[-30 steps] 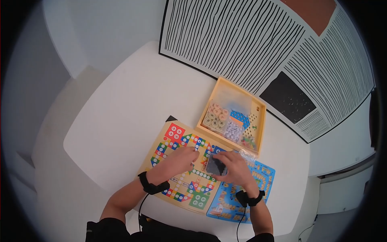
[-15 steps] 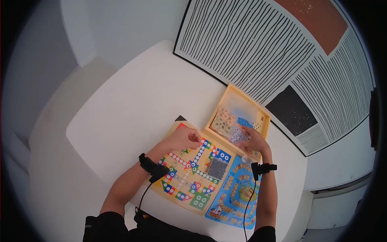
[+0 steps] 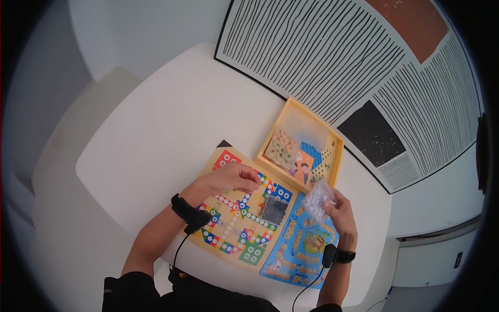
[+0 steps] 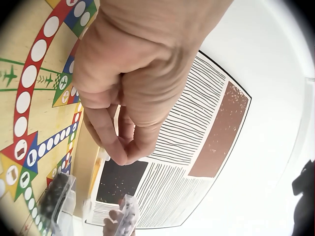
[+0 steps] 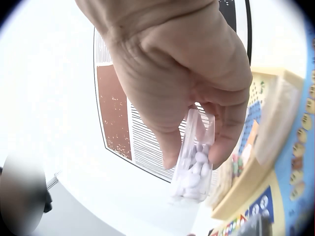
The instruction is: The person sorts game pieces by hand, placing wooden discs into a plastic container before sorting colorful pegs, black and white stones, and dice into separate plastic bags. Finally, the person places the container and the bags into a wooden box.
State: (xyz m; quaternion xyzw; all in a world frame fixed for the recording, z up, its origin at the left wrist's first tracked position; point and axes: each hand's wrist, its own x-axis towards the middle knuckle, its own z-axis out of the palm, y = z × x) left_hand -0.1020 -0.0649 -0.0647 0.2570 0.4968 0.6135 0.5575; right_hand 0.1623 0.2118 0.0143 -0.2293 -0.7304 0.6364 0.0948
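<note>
My right hand [image 3: 342, 214] grips a clear plastic box of white pieces [image 3: 318, 202], held above the blue printed board. In the right wrist view this box [image 5: 193, 164] is pinched between thumb and fingers, and rounded white pieces show through its wall. My left hand [image 3: 228, 179] hovers over the upper part of the ludo board [image 3: 223, 248]. Its fingers are loosely curled, thumb tip close to the fingertips, with nothing visible between them in the left wrist view. A clear box of black pieces [image 3: 275, 210] rests on the ludo board, between the two hands.
Behind the boards stands a yellow wooden tray [image 3: 339, 161], holding a box of round chess pieces [image 3: 280, 150] and an orange card [image 3: 302, 165]. A blue printed board [image 3: 291, 265] adjoins the ludo board on the right. A framed striped picture [image 3: 306, 57] leans at the table's back edge.
My right hand let go of the box of black pieces on the ludo board, reached into the tray and lifted out the box of white pieces. The left hand moved slightly up the board.
</note>
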